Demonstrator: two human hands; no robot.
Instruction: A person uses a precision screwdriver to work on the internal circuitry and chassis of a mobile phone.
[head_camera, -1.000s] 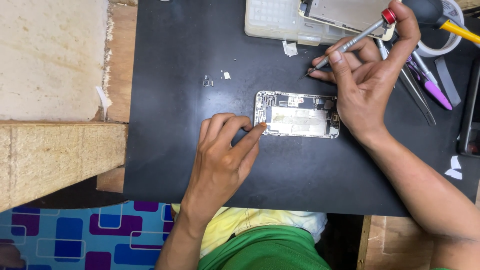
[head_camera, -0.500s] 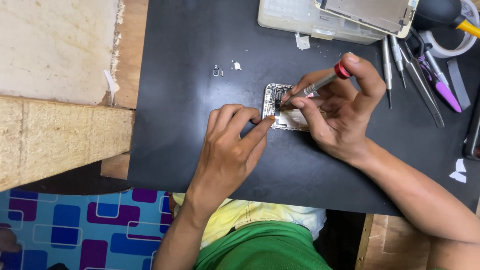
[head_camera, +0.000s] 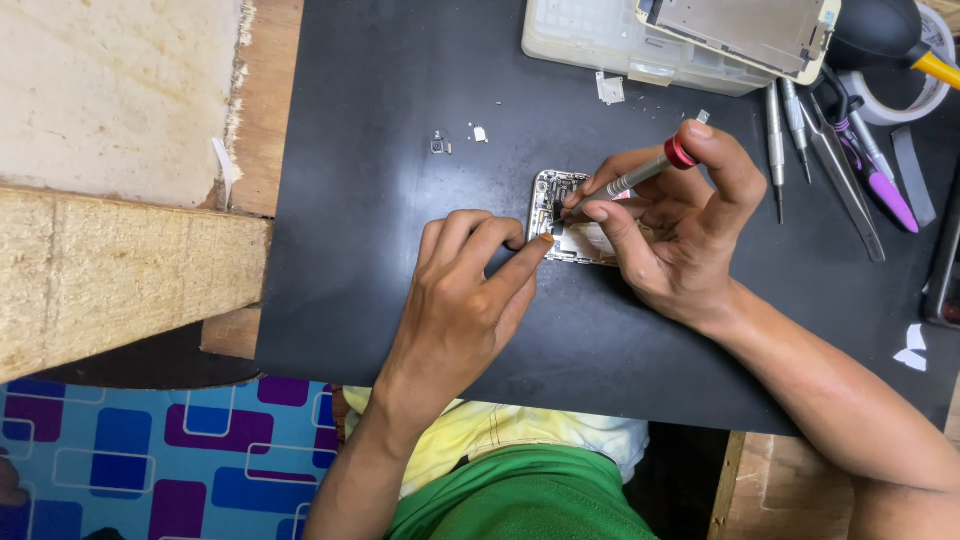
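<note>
Moved from the far tools, the right hand (head_camera: 690, 235) is pinching a red-capped screwdriver (head_camera: 630, 180) tip-down into the opened phone (head_camera: 560, 215) mid-worktop (head_camera: 400, 250), while left hand (head_camera: 465, 300) fingertips are pressing its near-left edge, steadying it.

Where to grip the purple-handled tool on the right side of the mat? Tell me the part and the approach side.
Grip the purple-handled tool at its thick purple end, probably from above and the near-right. It lies flat on the black mat, its far end crowded among tweezers and other tools.

a detached phone screen panel (head_camera: 745, 30), grey with pale frame, lies atop a translucent plastic box (head_camera: 600, 35).
</note>
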